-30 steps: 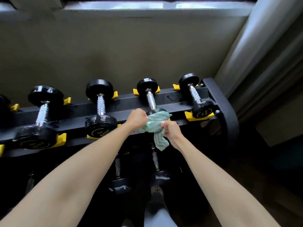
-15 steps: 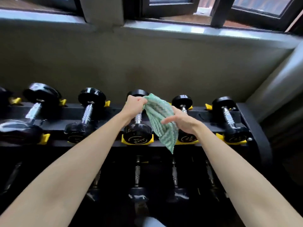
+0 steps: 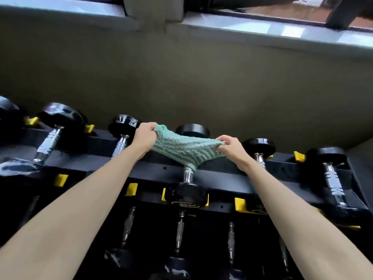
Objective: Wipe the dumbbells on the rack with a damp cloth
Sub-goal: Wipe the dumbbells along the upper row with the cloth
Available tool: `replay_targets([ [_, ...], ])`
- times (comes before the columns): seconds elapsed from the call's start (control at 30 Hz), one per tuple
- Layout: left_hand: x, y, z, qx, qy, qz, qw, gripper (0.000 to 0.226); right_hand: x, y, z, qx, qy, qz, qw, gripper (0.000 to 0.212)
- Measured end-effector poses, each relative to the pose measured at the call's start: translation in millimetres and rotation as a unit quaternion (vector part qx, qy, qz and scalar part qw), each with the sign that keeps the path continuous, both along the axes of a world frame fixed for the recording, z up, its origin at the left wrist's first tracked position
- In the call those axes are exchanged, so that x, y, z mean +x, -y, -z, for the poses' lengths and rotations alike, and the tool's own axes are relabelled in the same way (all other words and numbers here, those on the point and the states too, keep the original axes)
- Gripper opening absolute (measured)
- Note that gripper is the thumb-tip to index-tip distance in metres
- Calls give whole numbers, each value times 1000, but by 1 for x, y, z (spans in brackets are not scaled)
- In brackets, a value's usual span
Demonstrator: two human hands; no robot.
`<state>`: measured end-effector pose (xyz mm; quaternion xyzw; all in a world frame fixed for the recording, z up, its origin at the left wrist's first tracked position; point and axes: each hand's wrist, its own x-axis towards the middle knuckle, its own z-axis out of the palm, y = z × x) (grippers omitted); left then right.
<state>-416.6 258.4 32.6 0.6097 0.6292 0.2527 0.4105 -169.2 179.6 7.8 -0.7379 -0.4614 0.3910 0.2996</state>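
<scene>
While the cloth [image 3: 186, 150] is stretched between both hands, it drapes over the chrome handle [image 3: 188, 175] of the middle dumbbell [image 3: 189, 196] on the upper tier of the rack [image 3: 222, 172]. Left hand [image 3: 144, 139]: closed on the left end of the cloth, fingers pinching a bunched corner. Right hand [image 3: 232, 147]: closed on the right end, likewise pinching. The green-and-white zigzag fabric sags to a point where it meets the far part of the handle, just near of the far head [image 3: 192, 130]; whether it wraps fully beneath the bar cannot be told. The near head sits in yellow cradles [image 3: 131, 188] at the front rail. Neighbouring dumbbells lie to the left [image 3: 122, 134] and right [image 3: 260, 150], apart from the cloth; a lower tier of smaller dumbbells [image 3: 178, 235] shows dimly below.

Step in hand, as judged: a two-handed, shoeshine-style wipe of the handle. To do it well, the cloth should probably stay taut with even pull from both sides, be drawn alternately left and right so the knurled grooves are scrubbed, and be walked along the bar from the far head toward the near head. Slack would let the fabric skate over the metal; an uneven tug could roll the dumbbell in its cradles. Both heads likely need separate passes with a flat palm.
</scene>
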Motion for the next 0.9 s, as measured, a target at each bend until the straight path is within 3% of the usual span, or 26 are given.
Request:
replay_targets([
  [0.13, -6, -11, 14, -38, 9, -55, 998, 27, 2, -5, 19, 19, -65, 97, 993, 10],
  [0.27, 3, -2, 0, -131, 95, -36, 986, 18, -9, 1, 9, -32, -309, 178, 933, 31],
  [0.3, 5, 0, -3, -161, 112, -25, 980, 11, -10, 4, 7, -59, -356, 163, 918, 36],
  [0.4, 6, -2, 1, -218, 102, 14, 971, 26, -14, 15, 6, -136, -400, 70, 904, 27],
  [0.47, 6, -3, 1, -203, 109, -15, 973, 7, -11, 16, 10, -154, -398, 56, 903, 44],
  [0.57, 7, -7, 3, -192, 179, -110, 959, 8, -10, 13, 8, -119, -366, 161, 909, 80],
  [0.63, 8, -7, 3, -190, 214, -141, 948, 8, -13, 13, -5, -109, -312, 190, 924, 87],
  [0.7, 9, -8, 0, -173, 200, -101, 959, 13, -11, 15, -21, -132, -255, 114, 951, 71],
  [0.8, 3, -10, -10, -79, 110, 45, 990, 6, -2, 21, -40, -183, -166, -34, 968, 27],
  [0.9, -6, -11, -24, -66, 11, 199, 978, 10, 3, 24, -45, -148, -13, -25, 989, 8],
])
